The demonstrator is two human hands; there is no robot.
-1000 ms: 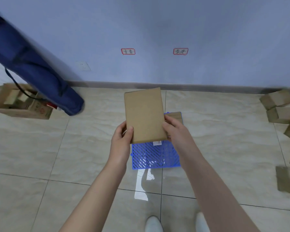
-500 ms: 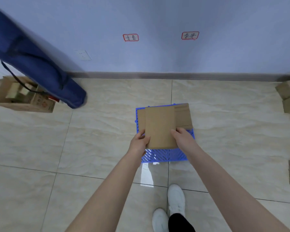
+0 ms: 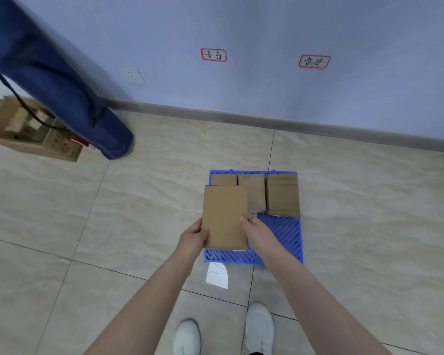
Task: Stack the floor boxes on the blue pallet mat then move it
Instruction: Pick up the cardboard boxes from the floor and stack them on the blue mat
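Now | left grip (image 3: 194,237) and right grip (image 3: 256,230) clasp box (image 3: 224,216) over mat (image 3: 282,234) | three boxes (image 3: 282,196) behind (bag (image 3: 62,93) left)

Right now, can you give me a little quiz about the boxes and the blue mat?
1. True or false: the left hand and the right hand both hold one box.
2. Not counting that box, how many boxes lie along the far edge of the blue mat?
3. Where does the big blue bag lean? A) left of the mat B) right of the mat C) on the mat

Key: 1 true; 2 three; 3 A.
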